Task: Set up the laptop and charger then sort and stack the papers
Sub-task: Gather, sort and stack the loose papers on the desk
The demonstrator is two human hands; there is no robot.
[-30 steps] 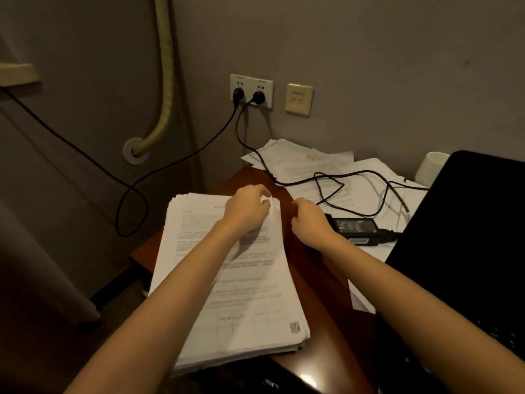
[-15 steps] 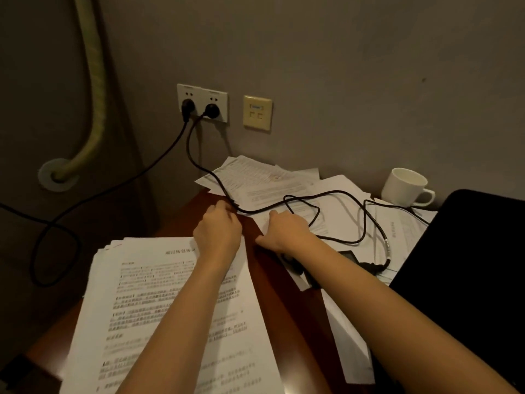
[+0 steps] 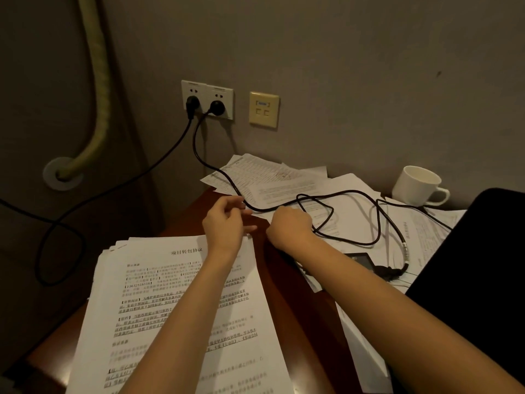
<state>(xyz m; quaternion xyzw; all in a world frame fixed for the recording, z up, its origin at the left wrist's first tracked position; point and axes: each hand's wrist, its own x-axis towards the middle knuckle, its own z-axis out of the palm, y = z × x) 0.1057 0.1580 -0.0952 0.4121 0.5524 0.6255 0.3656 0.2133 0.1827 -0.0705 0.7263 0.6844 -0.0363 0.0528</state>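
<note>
Stacked papers (image 3: 181, 314): near left of the surface (image 3: 287, 282), thick pile, top sheet printed, left and near edges overhanging.
Loose papers (image 3: 287, 180): far side against the wall, spread right toward a white mug (image 3: 417, 184).
Charger cable (image 3: 355, 220): plugged at the wall socket (image 3: 208, 99), looping over the loose sheets to the charger brick (image 3: 362, 258).
Laptop (image 3: 480, 268): dark mass at right, partly out of view.
Left hand (image 3: 225, 223): fingers loosely curled, holding nothing, just beyond the stack's far corner.
Right hand (image 3: 289, 223): curled beside the cable; whether it grips anything cannot be told.
Step, judged: sorting; the next sheet must slide out from under the cable.
Room: narrow bare strip between stack and loose sheets.
</note>
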